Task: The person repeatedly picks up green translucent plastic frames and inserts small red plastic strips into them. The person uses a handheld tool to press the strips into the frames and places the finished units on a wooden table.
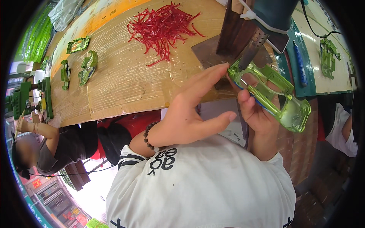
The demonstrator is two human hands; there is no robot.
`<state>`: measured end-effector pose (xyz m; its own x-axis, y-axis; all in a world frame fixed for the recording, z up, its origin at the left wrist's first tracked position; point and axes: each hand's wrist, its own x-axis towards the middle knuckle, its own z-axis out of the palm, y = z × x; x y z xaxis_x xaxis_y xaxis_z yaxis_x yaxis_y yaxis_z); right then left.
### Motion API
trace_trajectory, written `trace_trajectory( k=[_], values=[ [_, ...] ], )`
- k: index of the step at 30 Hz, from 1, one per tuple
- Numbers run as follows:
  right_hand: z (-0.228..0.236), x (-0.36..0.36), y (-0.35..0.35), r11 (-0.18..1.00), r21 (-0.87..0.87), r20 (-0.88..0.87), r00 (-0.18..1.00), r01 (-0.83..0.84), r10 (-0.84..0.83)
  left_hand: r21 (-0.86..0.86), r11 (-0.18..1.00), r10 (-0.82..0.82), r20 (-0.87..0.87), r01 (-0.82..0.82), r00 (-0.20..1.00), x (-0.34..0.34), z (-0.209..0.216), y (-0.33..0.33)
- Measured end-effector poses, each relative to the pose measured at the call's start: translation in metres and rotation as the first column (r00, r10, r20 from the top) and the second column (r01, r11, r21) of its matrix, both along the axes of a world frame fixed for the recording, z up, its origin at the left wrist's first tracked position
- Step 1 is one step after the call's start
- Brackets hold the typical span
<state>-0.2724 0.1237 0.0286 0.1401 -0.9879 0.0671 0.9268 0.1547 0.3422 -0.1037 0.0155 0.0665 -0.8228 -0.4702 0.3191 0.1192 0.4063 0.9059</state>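
Head view: right hand (261,114) grips a green plastic shell (294,117) under a metal nozzle (255,46); left hand (188,114) spread beside it; red strips (163,28) heaped on the table (125,83).

Red strips (163,28) lie in a loose pile on the tan table (129,89). A pale plastic bag (65,14) sits at its far left, near an orange sheet (110,10). To the right, a blue tool (300,62) lies on a teal mat (310,81), with a black cable (308,21) beyond. A co-worker (70,142) in dark clothes is at left, near a green machine (23,95).
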Motion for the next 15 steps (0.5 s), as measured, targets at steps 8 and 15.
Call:
trace_trajectory(
  k=[8, 15],
  values=[
    [0.0017, -0.0020, 0.0001, 0.958, -0.212, -0.200, 0.951, 0.192, -0.235, 0.110, 0.993, -0.042, 0.060, 0.035, 0.997, -0.0079, -0.0053, 0.0012],
    [0.0014, -0.0033, -0.0044, 0.963, -0.237, -0.170, 0.970, 0.131, -0.174, 0.080, 0.996, -0.033, 0.061, 0.028, 0.998, -0.0069, -0.0032, 0.0003]
  ],
)
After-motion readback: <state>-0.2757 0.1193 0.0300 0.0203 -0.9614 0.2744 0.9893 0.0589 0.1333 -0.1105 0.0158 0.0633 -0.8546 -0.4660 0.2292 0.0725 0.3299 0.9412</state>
